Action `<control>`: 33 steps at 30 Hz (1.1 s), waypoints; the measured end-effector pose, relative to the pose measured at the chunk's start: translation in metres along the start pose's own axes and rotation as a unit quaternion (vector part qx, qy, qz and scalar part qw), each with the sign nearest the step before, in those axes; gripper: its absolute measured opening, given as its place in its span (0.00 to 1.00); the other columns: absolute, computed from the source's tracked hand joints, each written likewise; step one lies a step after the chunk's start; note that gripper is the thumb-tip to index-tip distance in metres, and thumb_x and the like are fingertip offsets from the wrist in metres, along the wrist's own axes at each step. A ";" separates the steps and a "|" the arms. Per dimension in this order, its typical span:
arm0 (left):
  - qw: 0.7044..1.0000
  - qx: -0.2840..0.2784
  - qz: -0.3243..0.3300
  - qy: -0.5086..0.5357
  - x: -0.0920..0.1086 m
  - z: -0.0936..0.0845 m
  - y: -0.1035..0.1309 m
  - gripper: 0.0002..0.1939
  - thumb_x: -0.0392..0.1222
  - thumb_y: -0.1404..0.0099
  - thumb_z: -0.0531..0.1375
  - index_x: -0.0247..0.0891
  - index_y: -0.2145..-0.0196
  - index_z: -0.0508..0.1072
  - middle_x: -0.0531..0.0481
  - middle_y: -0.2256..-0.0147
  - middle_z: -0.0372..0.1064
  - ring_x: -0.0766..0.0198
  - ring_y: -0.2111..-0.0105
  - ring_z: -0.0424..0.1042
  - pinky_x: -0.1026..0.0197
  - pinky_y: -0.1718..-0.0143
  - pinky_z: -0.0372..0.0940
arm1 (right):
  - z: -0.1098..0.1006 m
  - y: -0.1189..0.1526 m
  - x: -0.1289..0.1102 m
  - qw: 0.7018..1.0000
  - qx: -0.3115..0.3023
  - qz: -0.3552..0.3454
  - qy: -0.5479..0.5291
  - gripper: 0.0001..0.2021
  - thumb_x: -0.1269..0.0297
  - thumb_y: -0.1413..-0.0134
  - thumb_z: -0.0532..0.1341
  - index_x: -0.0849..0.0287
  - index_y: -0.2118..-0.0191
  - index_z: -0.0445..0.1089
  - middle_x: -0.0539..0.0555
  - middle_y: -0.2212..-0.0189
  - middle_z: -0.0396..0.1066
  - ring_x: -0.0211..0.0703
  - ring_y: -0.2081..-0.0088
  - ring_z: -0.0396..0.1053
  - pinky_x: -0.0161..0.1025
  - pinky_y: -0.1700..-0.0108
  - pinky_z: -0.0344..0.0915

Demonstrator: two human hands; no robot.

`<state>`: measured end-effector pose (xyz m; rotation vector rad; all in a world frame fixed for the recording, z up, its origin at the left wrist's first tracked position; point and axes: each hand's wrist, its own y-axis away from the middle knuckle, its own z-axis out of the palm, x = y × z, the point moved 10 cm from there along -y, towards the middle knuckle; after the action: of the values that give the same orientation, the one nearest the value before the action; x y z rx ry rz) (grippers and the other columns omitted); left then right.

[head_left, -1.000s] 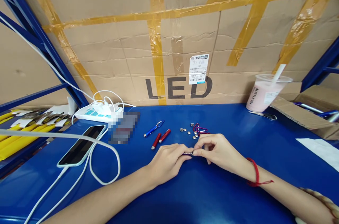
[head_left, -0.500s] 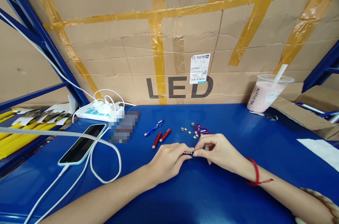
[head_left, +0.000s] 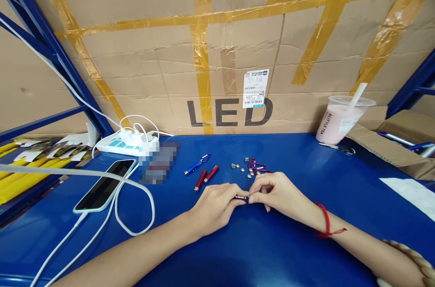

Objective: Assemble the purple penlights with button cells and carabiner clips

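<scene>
A small black flashlight tube with pale print is pinched in my left hand, thumb and index finger along its length. At the tube's right end, my right hand has thumb and index finger pressed together; whatever lies between these fingertips is too small and hidden to name. Just beyond the hands lie several button cells and a few red and purple carabiner clips. Two red flashlight tubes and a blue flashlight with a clip rest to the left of them.
To the left are a charging phone with loose white cables and a white power strip. A pink drink cup stands at the back right near an open cardboard box. White paper lies at right.
The right fingertips have shifted very slightly at the tube's end, and a little more of its dark end shows. Otherwise the hands and the things on the table stay where they were.
</scene>
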<state>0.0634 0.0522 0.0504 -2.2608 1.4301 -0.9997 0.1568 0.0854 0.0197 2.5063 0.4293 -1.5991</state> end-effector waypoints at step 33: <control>1.000 -0.006 -0.016 0.019 0.000 -0.001 -0.001 0.06 0.35 0.34 0.51 0.36 0.63 0.67 0.48 0.66 0.72 0.64 0.68 0.72 0.66 0.67 0.65 | -0.002 0.002 -0.003 0.999 0.003 -0.023 0.027 0.15 0.53 0.58 0.65 0.62 0.77 0.72 0.50 0.78 0.69 0.31 0.85 0.63 0.28 0.81 0.57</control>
<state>0.0635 0.0530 0.0514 -2.2909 1.4237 -1.0515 0.1581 0.0834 0.0232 2.5674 0.4928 -1.5540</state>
